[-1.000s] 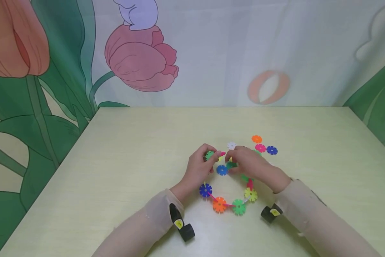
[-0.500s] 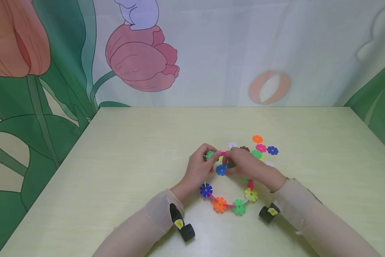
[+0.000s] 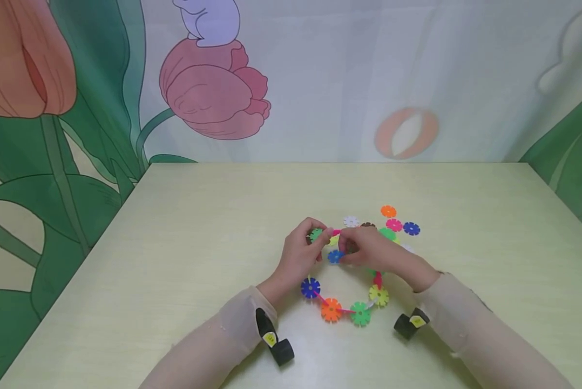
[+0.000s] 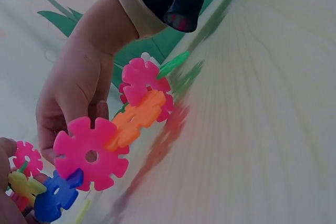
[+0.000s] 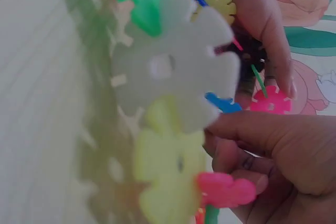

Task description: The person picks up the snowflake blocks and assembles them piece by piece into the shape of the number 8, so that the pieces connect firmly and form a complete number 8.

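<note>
Notched plastic snowflake discs are slotted together into a colourful chain (image 3: pixel 331 310) that loops in front of the hands. My left hand (image 3: pixel 298 248) grips the upper-left part of it, with a green disc (image 3: pixel 316 234) among its fingers and a pink disc (image 3: pixel 336 232) at its thumb tip. Opposite, my right hand (image 3: pixel 376 249) pinches at a blue disc (image 3: pixel 336 256); the right wrist view shows that blue disc (image 5: pixel 223 103) edge-on by the thumb. A dark disc (image 5: pixel 249 56) sits under the left fingers there. The exact joint between the hands is partly hidden.
Loose discs lie behind the right hand: orange (image 3: pixel 388 211), pink (image 3: pixel 394 225), blue (image 3: pixel 411 228) and white (image 3: pixel 351 221). A pale table (image 3: pixel 213 216) carries everything, with a printed curtain (image 3: pixel 320 81) behind it. Both wrists wear small black cameras (image 3: pixel 283 352).
My right hand has shifted slightly left, its fingers drawing together near the blue disc and covering a green piece seen before. My left hand stays almost still.
</note>
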Action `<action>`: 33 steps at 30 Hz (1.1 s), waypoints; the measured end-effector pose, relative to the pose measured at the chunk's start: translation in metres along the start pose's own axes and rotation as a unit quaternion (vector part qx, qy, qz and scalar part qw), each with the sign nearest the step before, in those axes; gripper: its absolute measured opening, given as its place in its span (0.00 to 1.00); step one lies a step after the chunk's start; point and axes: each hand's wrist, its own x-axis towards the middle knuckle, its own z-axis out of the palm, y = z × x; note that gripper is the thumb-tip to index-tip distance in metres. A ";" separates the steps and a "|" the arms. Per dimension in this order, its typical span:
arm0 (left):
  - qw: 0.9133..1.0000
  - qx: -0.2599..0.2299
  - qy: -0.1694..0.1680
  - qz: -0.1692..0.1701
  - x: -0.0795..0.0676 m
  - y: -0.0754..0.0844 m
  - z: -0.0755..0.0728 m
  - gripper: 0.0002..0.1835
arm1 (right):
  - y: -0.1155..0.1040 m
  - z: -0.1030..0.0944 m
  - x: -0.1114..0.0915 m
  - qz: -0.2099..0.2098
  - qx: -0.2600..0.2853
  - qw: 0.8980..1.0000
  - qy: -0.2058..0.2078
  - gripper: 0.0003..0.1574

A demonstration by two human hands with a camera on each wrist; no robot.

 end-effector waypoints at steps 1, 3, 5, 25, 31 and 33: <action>1.000 0.000 0.000 0.000 0.000 0.000 0.000 0.11 | 0.001 -0.001 -0.002 0.007 0.014 1.000 0.000 0.09; 1.000 0.002 0.001 0.000 0.000 0.000 0.000 0.11 | 0.001 -0.004 -0.005 0.025 0.043 0.999 0.005 0.07; 1.000 0.005 0.001 -0.002 0.000 -0.001 0.000 0.12 | 0.003 -0.007 -0.009 0.043 0.072 0.996 0.014 0.07; 1.000 0.003 -0.021 0.006 0.000 -0.002 0.003 0.10 | 0.009 -0.008 -0.020 0.071 0.292 0.948 0.104 0.14; 0.999 0.003 -0.035 0.011 0.000 -0.002 0.004 0.11 | 0.011 -0.011 -0.021 0.089 0.282 0.949 0.105 0.14; 0.999 0.003 -0.039 0.014 0.000 -0.002 0.004 0.11 | 0.012 -0.010 -0.021 0.091 0.283 0.949 0.100 0.15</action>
